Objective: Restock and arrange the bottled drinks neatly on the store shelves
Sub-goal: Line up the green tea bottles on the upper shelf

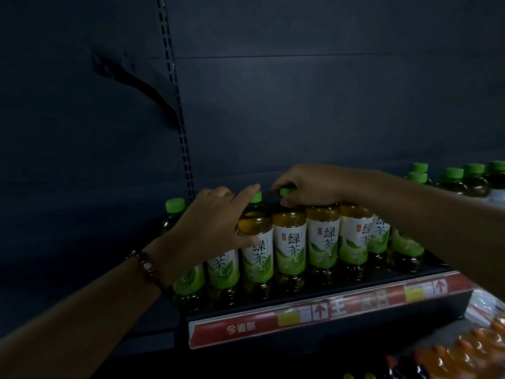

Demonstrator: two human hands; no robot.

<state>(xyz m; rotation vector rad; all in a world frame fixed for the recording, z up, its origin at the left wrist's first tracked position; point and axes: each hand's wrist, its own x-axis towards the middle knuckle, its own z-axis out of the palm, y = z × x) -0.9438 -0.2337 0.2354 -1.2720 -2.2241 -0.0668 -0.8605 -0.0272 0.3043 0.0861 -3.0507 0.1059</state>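
Several green-tea bottles with green caps and white-green labels stand in a front row on a dark shelf (pixel 322 302). My left hand (pixel 210 222) grips the neck and shoulder of one bottle (pixel 257 255), forefinger on its cap and thumb on the label. My right hand (pixel 311 187) reaches in from the right and pinches the green cap of the neighbouring bottle (pixel 290 250). More bottles (pixel 322 236) stand to the right, touching side by side. Another bottle (pixel 175 212) stands behind my left hand, partly hidden.
A red price strip (pixel 314 313) runs along the shelf's front edge. More green-capped bottles (pixel 461 179) stand at the far right. Orange drink bottles (pixel 470 351) lie on the shelf below. A slotted upright (pixel 177 105) and dark back panel rise behind.
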